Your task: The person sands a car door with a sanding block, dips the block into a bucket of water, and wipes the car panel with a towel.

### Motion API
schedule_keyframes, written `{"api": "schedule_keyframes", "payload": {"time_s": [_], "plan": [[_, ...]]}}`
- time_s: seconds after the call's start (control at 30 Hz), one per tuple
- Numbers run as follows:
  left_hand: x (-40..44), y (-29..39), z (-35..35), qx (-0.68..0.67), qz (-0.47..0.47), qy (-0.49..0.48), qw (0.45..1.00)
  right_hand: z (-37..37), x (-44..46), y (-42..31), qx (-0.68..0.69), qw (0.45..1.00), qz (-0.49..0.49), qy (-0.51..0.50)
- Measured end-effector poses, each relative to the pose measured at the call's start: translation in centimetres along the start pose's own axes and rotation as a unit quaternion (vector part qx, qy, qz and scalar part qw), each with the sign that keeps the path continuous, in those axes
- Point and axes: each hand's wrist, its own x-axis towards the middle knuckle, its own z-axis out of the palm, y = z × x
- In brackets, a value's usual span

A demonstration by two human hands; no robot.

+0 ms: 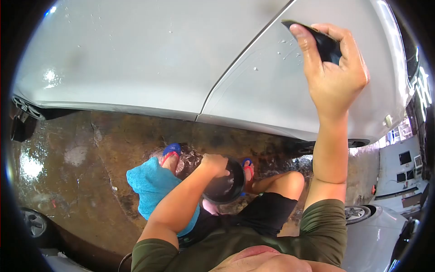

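A thin, bent black sheet with a yellowish edge, looking like sandpaper (328, 47), is pinched between the thumb and fingers of my right hand (337, 77). That hand is raised beside the silver car's door (272, 86), near a scatter of water drops. Down between my legs stands a round black bucket (235, 181). My left hand (215, 165) is closed at its left rim; the inside is dark and its contents are unclear. A blue towel (156, 183) hangs over my left knee.
Wet brown concrete floor (90, 163) runs between the silver car and other cars behind me. A car wheel (34, 224) shows at lower left, another wheel (358, 212) at lower right. Blue flip-flops with red straps (171, 152) are on my feet.
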Motion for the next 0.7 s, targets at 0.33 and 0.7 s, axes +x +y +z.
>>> {"api": "schedule_keyframes", "payload": {"time_s": [0.33, 0.7], "plan": [[0.1, 0.0, 0.0, -0.008, 0.004, 0.006, 1.0, 2.4, -0.6, 1.0, -0.021, 0.995, -0.079, 0.06], [-0.6, 0.1, 0.0, 0.0, 0.034, 0.022, 0.999, 3.7, -2.6, 1.8, 0.015, 0.995, -0.089, 0.038]]}}
